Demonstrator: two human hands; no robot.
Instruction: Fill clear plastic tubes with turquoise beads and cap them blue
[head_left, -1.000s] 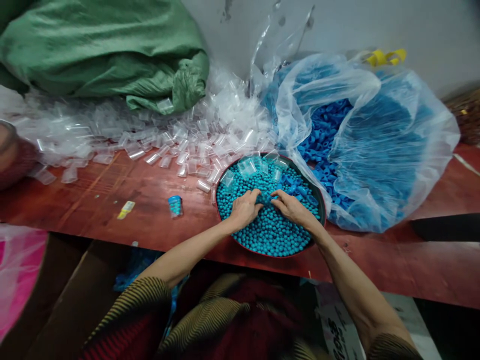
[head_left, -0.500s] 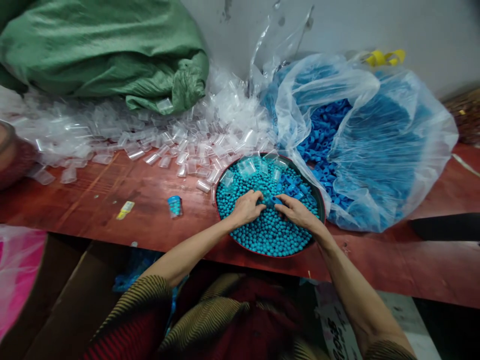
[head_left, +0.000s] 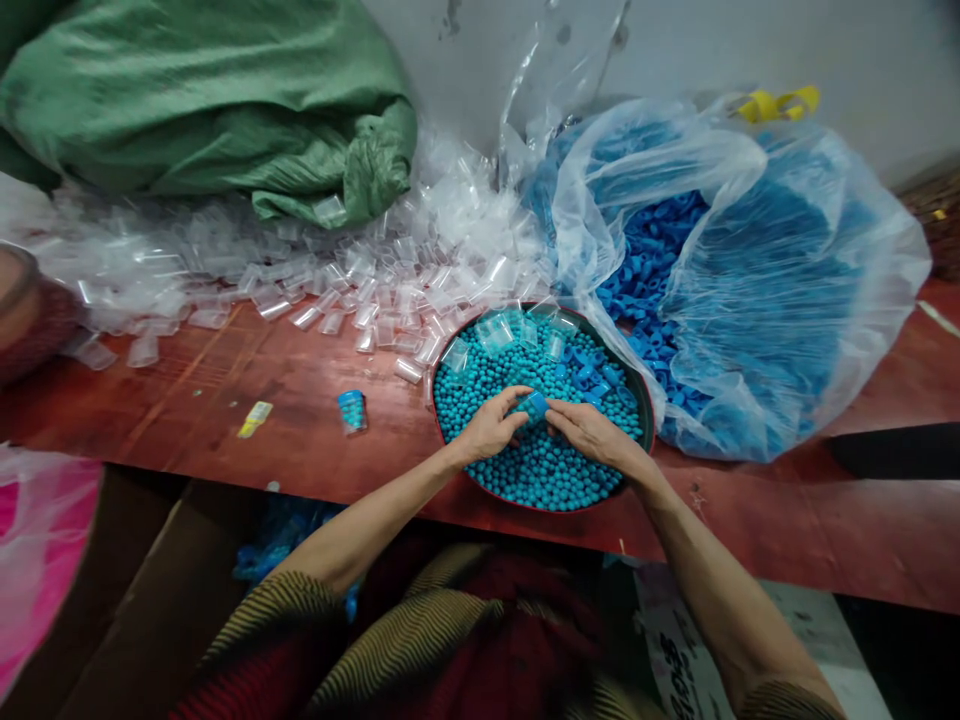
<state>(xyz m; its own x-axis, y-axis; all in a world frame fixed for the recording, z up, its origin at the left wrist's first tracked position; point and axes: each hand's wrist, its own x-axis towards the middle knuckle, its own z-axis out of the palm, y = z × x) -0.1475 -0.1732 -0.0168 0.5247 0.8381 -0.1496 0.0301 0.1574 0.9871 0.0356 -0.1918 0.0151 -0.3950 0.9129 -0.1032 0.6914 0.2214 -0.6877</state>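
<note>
My left hand (head_left: pixel 495 422) grips a small clear cup (head_left: pixel 533 406) with blue in it, above a round basin (head_left: pixel 651 425) of teal beads (head_left: pixel 551 478). The fingers of my right hand (head_left: pixel 589 430) are closed on the blue cap at the cup's right end. Several clear cups and loose blue caps (head_left: pixel 596 375) lie on the beads at the back of the basin. A capped cup with teal beads inside (head_left: pixel 352 411) stands on the red table to the left.
Clear empty cups (head_left: pixel 360 290) are heaped along the back under a green sack (head_left: pixel 225 110). An open plastic bag of blue caps (head_left: pixel 780 290) stands at the right. A small yellow piece (head_left: pixel 256 419) lies on the table (head_left: pixel 187 440), left.
The blue cap in my right hand has come against the cup in my left hand, and the two hands are closer together. The view has shifted slightly.
</note>
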